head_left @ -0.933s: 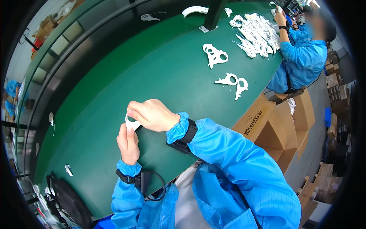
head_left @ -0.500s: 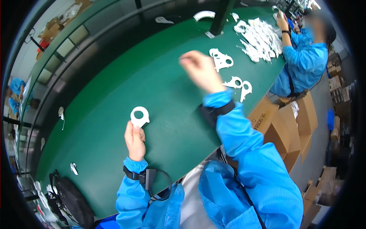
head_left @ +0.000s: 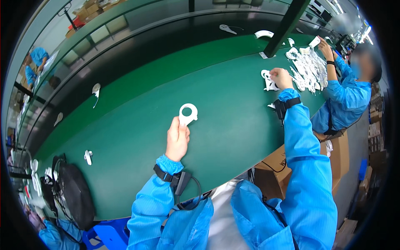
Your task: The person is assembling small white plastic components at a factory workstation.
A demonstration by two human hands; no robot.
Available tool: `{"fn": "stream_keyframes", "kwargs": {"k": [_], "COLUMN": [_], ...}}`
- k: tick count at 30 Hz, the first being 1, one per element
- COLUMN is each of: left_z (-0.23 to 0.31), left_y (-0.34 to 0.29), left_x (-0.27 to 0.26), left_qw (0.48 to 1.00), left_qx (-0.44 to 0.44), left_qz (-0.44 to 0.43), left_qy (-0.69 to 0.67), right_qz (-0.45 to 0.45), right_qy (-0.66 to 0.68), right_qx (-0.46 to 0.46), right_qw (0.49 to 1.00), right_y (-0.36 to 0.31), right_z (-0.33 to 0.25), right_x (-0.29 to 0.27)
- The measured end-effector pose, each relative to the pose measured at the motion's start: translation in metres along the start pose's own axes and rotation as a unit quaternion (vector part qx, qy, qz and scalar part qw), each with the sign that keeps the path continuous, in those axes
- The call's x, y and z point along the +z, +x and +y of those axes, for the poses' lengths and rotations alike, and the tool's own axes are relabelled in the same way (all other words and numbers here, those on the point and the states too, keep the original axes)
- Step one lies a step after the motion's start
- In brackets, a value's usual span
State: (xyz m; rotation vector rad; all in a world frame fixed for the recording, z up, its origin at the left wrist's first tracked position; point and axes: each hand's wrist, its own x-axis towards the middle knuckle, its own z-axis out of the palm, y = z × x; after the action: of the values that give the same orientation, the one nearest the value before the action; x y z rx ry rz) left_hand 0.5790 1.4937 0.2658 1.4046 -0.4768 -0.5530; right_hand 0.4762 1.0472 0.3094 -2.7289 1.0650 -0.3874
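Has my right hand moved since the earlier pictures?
Yes, your right hand has moved forward and rightward, much closer to the dark post.

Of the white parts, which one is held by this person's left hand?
The ring-ended part pinched in the left hand, alone near the picture's middle. The right hand is at other white parts, beside the white pile.
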Motion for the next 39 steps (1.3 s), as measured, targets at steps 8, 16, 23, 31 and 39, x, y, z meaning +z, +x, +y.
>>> {"fn": "stream_keyframes", "kwargs": {"k": [8,16,23,31,39], "left_z": [0.0,0.014,0.014,0.027,0.019], "left_y": [0.008,0.002,0.006,0.005,0.005], "left_x": [0.0,-0.009,-0.018,-0.01,-0.011], "left_qw": [0.999,0.99,0.985,0.99,0.989], "left_qx": [0.006,-0.055,-0.042,-0.063,-0.091], "left_qz": [0.02,-0.005,-0.035,-0.012,-0.022], "left_qy": [0.044,-0.127,-0.165,-0.124,-0.114], "right_qz": [0.034,0.124,-0.132,-0.072,-0.012], "right_qy": [0.01,0.133,0.462,0.312,0.285], "right_qx": [0.016,-0.05,-0.113,-0.294,-0.281], "right_qw": [0.999,0.982,0.87,0.901,0.916], "right_y": [0.007,0.003,-0.08,-0.14,-0.142], "right_z": [0.023,-0.003,-0.136,-0.275,-0.286], "right_x": [0.009,-0.02,-0.024,-0.007,0.003]}}
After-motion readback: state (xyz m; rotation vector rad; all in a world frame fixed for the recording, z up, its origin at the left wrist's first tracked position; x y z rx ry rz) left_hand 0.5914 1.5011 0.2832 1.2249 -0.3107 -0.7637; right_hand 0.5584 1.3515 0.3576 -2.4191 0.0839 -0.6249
